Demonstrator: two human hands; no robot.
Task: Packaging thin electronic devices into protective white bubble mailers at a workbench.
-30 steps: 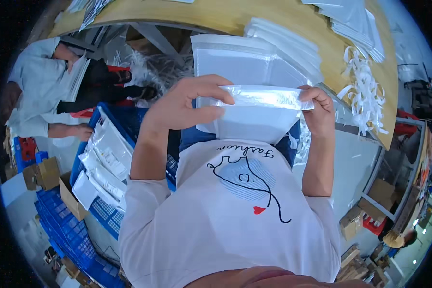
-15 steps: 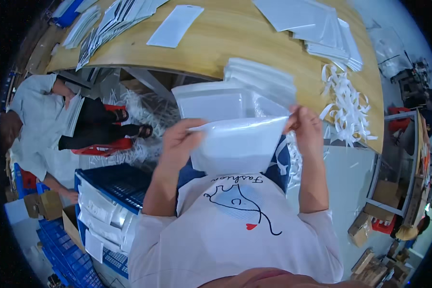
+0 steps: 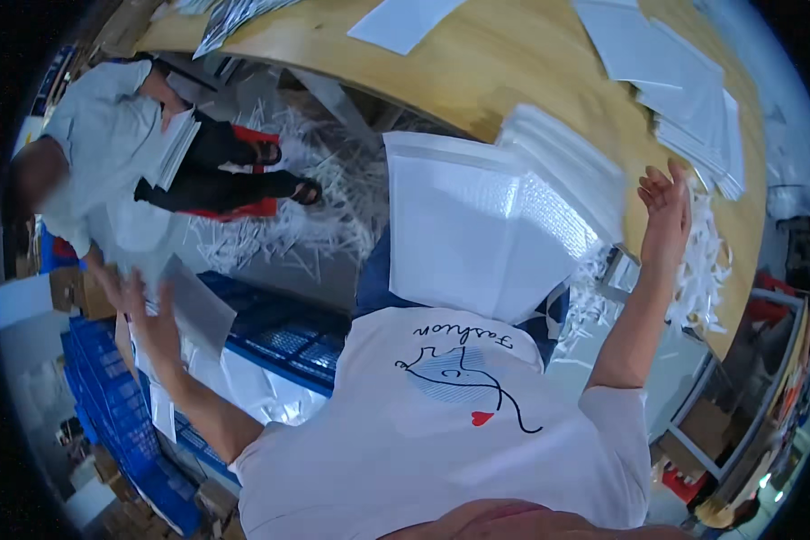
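Observation:
My left hand (image 3: 156, 328) is stretched out to the left with its fingers spread, slightly blurred. Right beside it a white padded mailer (image 3: 198, 310) tilts over the blue crate (image 3: 283, 315), apparently out of my grip. My right hand (image 3: 666, 211) is raised at the table's right side, fingers loosely apart, holding nothing I can see. It is close to the pile of white paper strips (image 3: 706, 261). Across my lap lies another white bubble-lined mailer (image 3: 450, 220). A fanned stack of such mailers (image 3: 567, 166) reaches from it onto the table edge.
The wooden table (image 3: 513, 63) curves across the front, bearing stacked white sheets (image 3: 684, 90) and a single white sheet (image 3: 405, 22). At left a seated person (image 3: 108, 135) holds a sheaf of white sheets. Shredded strips (image 3: 333, 202) cover the floor; blue crates (image 3: 126, 405) stand lower left.
My left hand has swung left to the crate with the mailer that both hands held over my lap. My right hand has moved up and right. The view has shifted left.

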